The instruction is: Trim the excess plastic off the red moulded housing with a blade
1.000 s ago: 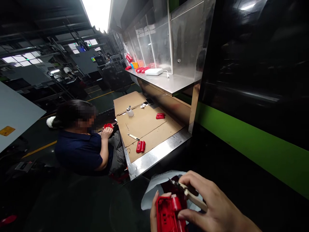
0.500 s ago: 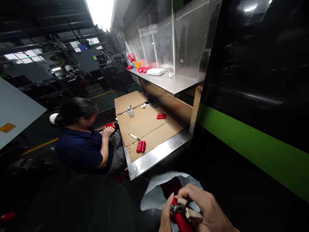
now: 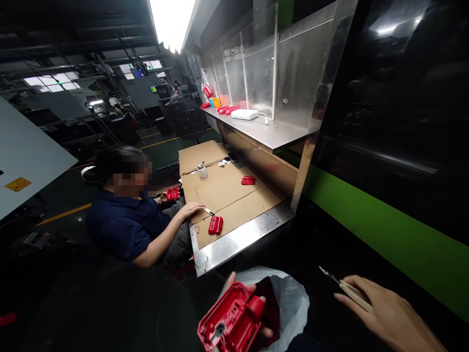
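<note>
i could read no text anywhere. a yellow label (image 3: pixel 17 184) stood on the grey panel (image 3: pixel 32 156) at far left, its print too small to make out, and the distant screens were blurred.

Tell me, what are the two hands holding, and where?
Left hand grips the red plastic shell underneath its far end; right hand holds the small knife by its handle.

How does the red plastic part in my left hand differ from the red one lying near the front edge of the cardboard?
The red part in the left hand is held up over a white bag, tilted, its hollow ribbed inside facing the camera. The red part on the cardboard lies flat and untouched, beside a co-worker's hand, and looks smaller, being farther away. Both are glossy red moulded plastic.
</note>
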Available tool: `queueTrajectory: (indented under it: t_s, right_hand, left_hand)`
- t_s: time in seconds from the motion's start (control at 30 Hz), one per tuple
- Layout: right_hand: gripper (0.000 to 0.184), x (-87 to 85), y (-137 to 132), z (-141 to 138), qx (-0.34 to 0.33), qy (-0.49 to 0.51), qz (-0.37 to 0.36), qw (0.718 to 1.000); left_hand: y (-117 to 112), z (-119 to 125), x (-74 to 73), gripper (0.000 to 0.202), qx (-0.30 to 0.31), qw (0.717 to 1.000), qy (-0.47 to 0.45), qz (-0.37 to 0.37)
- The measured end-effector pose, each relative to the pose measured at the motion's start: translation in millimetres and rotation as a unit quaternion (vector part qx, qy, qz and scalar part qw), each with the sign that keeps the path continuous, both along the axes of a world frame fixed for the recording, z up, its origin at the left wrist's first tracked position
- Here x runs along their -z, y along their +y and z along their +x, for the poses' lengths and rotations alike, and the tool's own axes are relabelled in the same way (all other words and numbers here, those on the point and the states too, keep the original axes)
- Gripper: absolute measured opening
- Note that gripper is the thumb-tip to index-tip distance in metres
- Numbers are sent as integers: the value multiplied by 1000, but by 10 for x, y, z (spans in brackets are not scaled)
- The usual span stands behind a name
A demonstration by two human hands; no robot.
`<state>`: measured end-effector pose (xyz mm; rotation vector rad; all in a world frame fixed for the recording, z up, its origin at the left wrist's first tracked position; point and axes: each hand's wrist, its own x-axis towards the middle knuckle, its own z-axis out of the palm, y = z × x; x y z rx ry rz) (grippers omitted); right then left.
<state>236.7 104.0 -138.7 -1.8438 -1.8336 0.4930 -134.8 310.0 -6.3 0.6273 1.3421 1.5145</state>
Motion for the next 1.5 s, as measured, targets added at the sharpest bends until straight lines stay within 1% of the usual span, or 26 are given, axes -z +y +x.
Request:
queueTrajectory:
  t_s: [0.03,0.07,0.1,0.13,0.17,0.23,0.3,0.33,0.37,0.4,0.43,0.5,0.53,0.6,0.67,0.7,0.77,0.83,0.87,0.9,0.97,1.07,1.17,1.3,1.43,1.5]
  right_hand:
    - [30,-103,5,-58,0,9,-14,1000]
    - [35,-224,11,-138,-6,23,-22,999]
    - [36,-353,21,-230,-20,39,-26,999]
    - [36,-483,33,-327,-34,53,-10,998]
    - [35,-608,49,-422,-59,66,8,996]
    - [31,-835,87,-592,-126,78,56,987]
    - [30,-1032,127,-735,-197,68,121,971]
    - [31,-1122,146,-801,-224,58,154,960]
    - [32,-1207,163,-866,-246,49,185,950]
    - [34,-1287,177,-933,-266,40,209,940]
    - [35,-1363,187,-1002,-289,33,228,929]
    - [37,-1493,198,-1149,-336,15,249,908]
    - [37,-1543,200,-1223,-356,7,257,898]
    - [34,-1604,202,-1361,-379,-5,267,886]
    - [29,-1617,209,-1471,-385,-17,278,880]
    - [27,-1612,216,-1512,-388,-24,285,876]
    - [24,-1590,230,-1568,-392,-43,297,870]
    - [22,-1569,239,-1600,-398,-61,297,866]
    - [22,-1560,239,-1610,-401,-67,294,865]
    - [21,-1552,236,-1618,-403,-73,291,865]
    - [20,-1541,224,-1630,-404,-76,290,864]
    - [21,-1533,196,-1637,-396,-72,302,865]
    - [23,-1528,175,-1630,-396,-66,311,862]
    - [24,-1505,160,-1618,-394,-56,319,860]
    - [23,-1468,158,-1630,-371,-52,345,861]
    - [22,-1457,163,-1642,-364,-57,355,859]
  left_hand:
    - [108,-33,-43,33,4,1000,-6,-5]
    - [123,-37,-68,32,9,1000,-13,-5]
    - [39,-9,-75,34,16,1000,-21,-1]
    - [-141,47,-68,37,24,999,-31,6]
    - [-401,124,-50,42,32,998,-43,16]
    - [-1058,307,10,51,54,996,-71,16]
    - [-1697,469,83,67,76,992,-100,3]
    - [-1948,527,119,74,83,990,-111,-4]
    - [-2139,565,155,80,95,987,-131,-16]
    - [-2267,584,192,85,114,979,-167,-30]
    - [-2343,587,230,90,136,966,-213,-43]
    - [-2387,558,312,91,181,929,-317,-65]
    - [-2382,538,355,88,196,909,-362,-69]
    - [-2368,510,437,77,206,882,-418,-66]
    - [-2372,510,498,60,197,867,-454,-57]
    - [-2379,520,517,51,183,863,-470,-46]
    - [-2397,551,539,29,130,857,-499,-11]
    - [-2410,580,552,17,56,855,-515,28]
    - [-2417,589,560,15,25,857,-513,39]
    - [-2424,592,572,15,1,862,-505,38]
    - [-2446,584,606,19,-21,875,-483,13]
    - [-2490,555,661,23,-23,884,-467,-22]
    - [-2518,544,688,23,-16,886,-464,-25]
    - [-2514,548,683,21,-4,891,-454,-23]
    - [-2494,534,662,25,11,897,-440,-28]
    - [-2489,527,652,23,16,900,-435,-31]
